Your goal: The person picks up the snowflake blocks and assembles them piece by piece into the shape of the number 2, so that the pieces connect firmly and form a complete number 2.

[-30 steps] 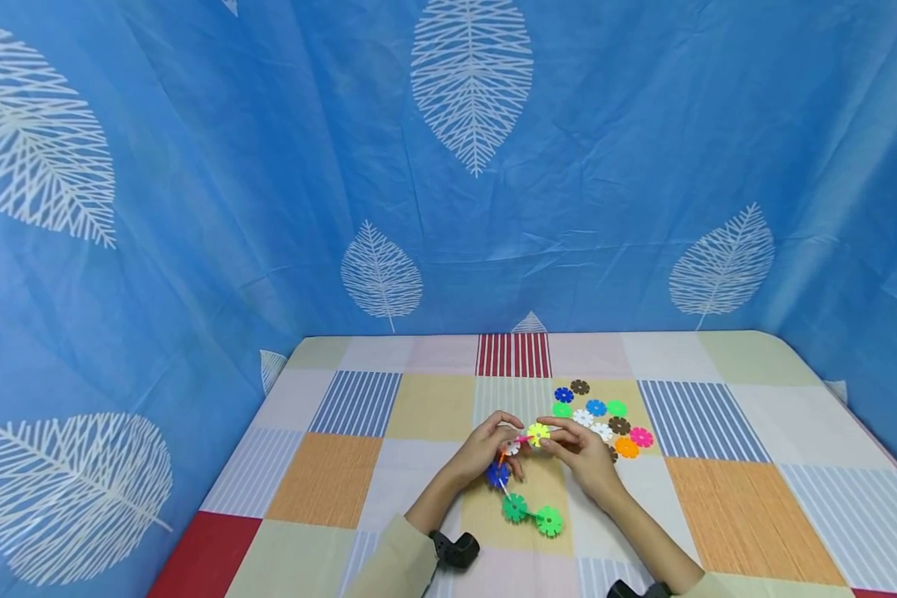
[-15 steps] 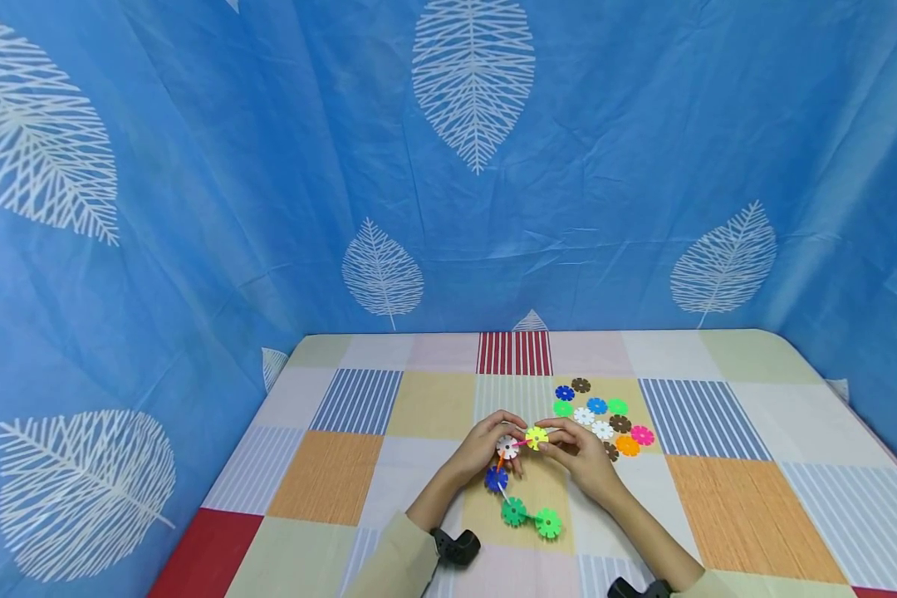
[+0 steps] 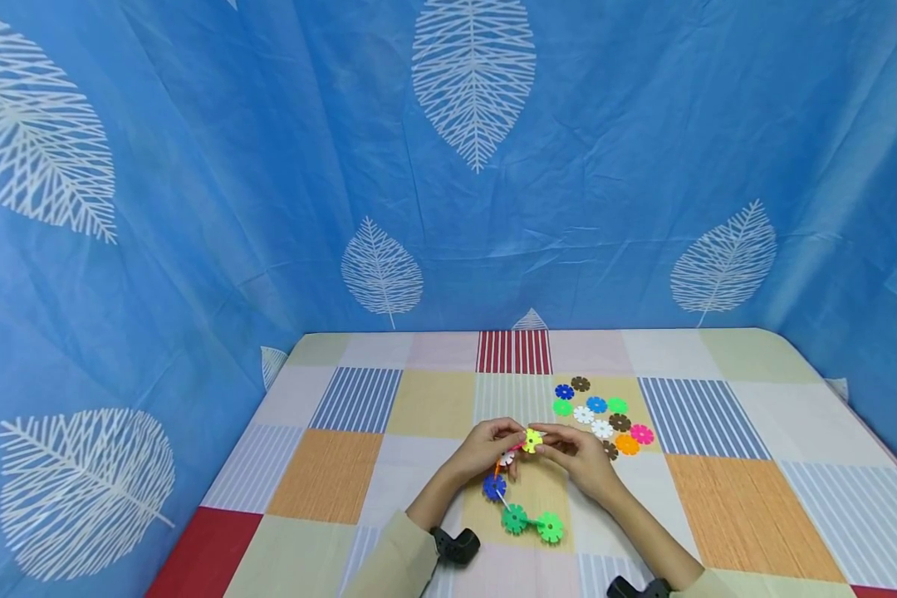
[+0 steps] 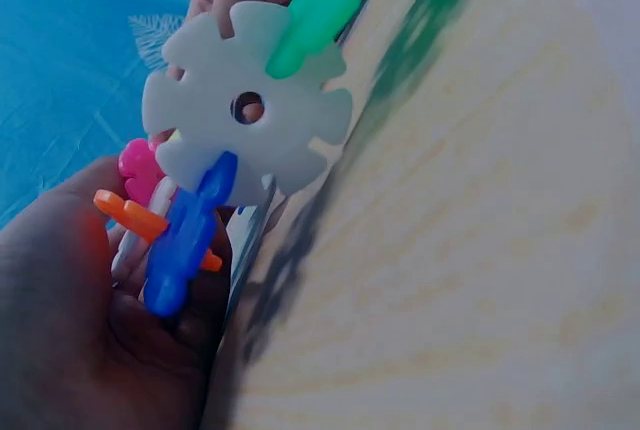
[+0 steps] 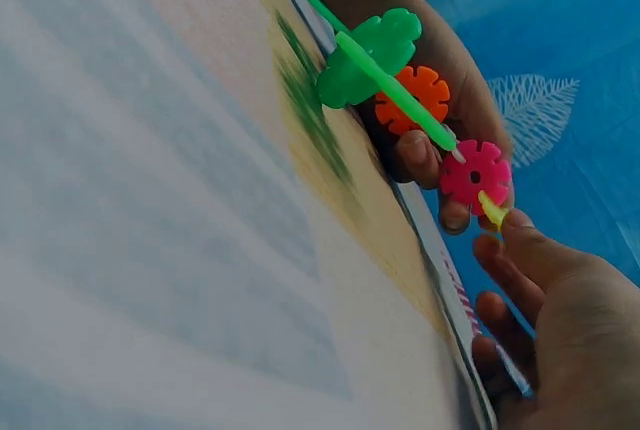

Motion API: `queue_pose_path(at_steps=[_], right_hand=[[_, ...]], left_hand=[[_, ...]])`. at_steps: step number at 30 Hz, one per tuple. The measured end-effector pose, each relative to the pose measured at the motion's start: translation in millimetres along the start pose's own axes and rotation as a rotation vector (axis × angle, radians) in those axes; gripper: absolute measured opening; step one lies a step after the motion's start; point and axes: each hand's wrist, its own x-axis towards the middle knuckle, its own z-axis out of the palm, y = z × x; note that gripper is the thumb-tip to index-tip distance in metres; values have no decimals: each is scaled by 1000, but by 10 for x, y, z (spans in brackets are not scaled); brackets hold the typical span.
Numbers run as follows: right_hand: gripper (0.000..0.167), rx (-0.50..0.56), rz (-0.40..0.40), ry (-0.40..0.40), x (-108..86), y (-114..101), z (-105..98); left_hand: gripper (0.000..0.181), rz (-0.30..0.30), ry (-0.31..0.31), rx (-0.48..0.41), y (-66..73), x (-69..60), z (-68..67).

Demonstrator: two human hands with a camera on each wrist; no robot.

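Note:
A curved chain of slotted snowflake discs hangs between the hands, over the table. My right hand (image 3: 589, 467) pinches the yellow disc (image 3: 532, 441) at its upper end. My left hand (image 3: 478, 453) grips the chain beside it, around the pink disc (image 5: 465, 185) and a white disc (image 3: 506, 458). Below the left fingers follow an orange disc (image 5: 428, 90), a blue disc (image 3: 495, 487) and another white disc (image 4: 205, 80). A dark green disc (image 3: 514, 519) and a bright green disc (image 3: 550, 527) form the lower end. In the right wrist view, yellow meets pink at the edge, right thumb touching yellow.
Loose discs lie flat in a group behind the right hand, among them a pink disc (image 3: 642, 434), an orange disc (image 3: 627, 445) and a dark blue disc (image 3: 564, 391). A patchwork cloth (image 3: 433, 403) covers the table. Blue leaf-print curtain (image 3: 605, 166) surrounds its far sides.
The yellow disc has shifted slightly left and down. The left fingertips have come up against it, over the pink disc. The chain's green end has sunk a little toward me.

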Motion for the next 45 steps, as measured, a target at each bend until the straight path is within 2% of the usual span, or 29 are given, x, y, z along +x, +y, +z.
queue_pose_path(at_steps=[2,6,8,11,14,17,20,22,27,29,32,36,40,42,45], right_hand=[[31,-65,1,44,20,69,-37],[28,-242,-25,143,86,225,-225],[26,-320,-35,155,95,249,-378],[22,-399,-26,93,53,284,-635],[21,-442,2,-25,-26,321,-853],[25,-475,30,-135,-81,354,-978],[29,-483,51,-201,-92,371,-1021],[29,-487,54,-214,-89,372,-1027],[27,-510,37,-178,-76,360,-1010],[26,-510,42,-149,-69,340,-989],[23,-478,47,-63,-45,294,-917],[18,-306,48,78,6,216,-720],[19,-82,29,133,71,150,-454],[20,-52,7,129,88,114,-336],[20,-80,-35,125,82,29,-205]], left_hand=[[21,-5,-15,-59,-48,14,-4],[22,-4,29,-89,-71,34,-1],[22,-1,69,-74,-70,41,-1],[22,-5,106,-94,-70,42,0],[22,-14,107,-137,-80,36,-7],[22,-10,102,-166,-76,27,-17],[22,-2,91,-172,-62,17,-24],[22,-4,84,-174,-58,14,-26],[22,-24,72,-173,-65,21,-26],[22,-30,75,-163,-72,22,-24],[25,-22,84,-141,-76,17,-26],[28,-7,95,-93,-85,13,-32],[26,-12,100,-87,-79,11,-30],[25,-19,101,-92,-75,11,-25],[25,-25,96,-99,-64,9,-15]])
